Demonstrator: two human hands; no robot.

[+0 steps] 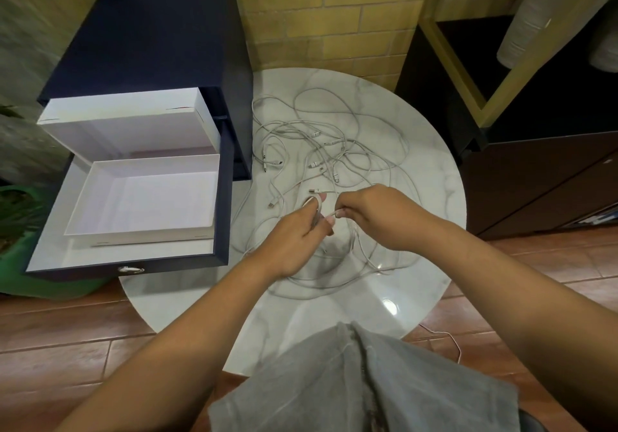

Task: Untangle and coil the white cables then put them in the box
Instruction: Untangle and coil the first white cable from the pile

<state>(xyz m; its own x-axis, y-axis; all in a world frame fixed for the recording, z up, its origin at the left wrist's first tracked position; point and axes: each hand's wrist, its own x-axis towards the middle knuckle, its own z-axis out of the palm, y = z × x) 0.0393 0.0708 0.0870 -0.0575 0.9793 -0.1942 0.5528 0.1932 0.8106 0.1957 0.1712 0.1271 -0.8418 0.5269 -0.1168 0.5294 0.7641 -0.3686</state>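
Note:
A tangle of several white cables [337, 151] lies spread over the round marble table [431, 197]. My left hand [294, 234] holds a small coil of white cable [312, 203] looped round its fingers. My right hand [378, 214] pinches the free run of that same cable just right of the coil. Both hands hover above the near part of the tangle. To the left stands a dark blue box [147, 47] with its lower drawer [220, 231] pulled out. Inside the drawer sits a white tray [150, 197] holding nothing.
A second white tray [127, 120] sticks out of the box above the drawer. A brick wall lies behind the table, a dark cabinet [535, 164] to the right, a green object [20, 217] at far left. My grey-clad knee [361, 381] is at the table's near edge.

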